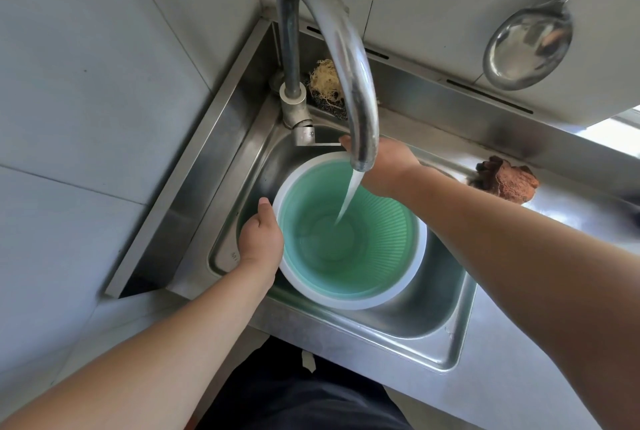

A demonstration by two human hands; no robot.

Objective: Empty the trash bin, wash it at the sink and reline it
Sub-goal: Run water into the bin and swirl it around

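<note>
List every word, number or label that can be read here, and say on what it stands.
No text can be read.
Sink: a small stamped mark on its left inner wall, too blurred to read.
Tap base: a faint mark, unreadable.
Bin: no label shows.

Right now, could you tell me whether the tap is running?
On: a stream of water falls from the faucet into the green bin.
</note>
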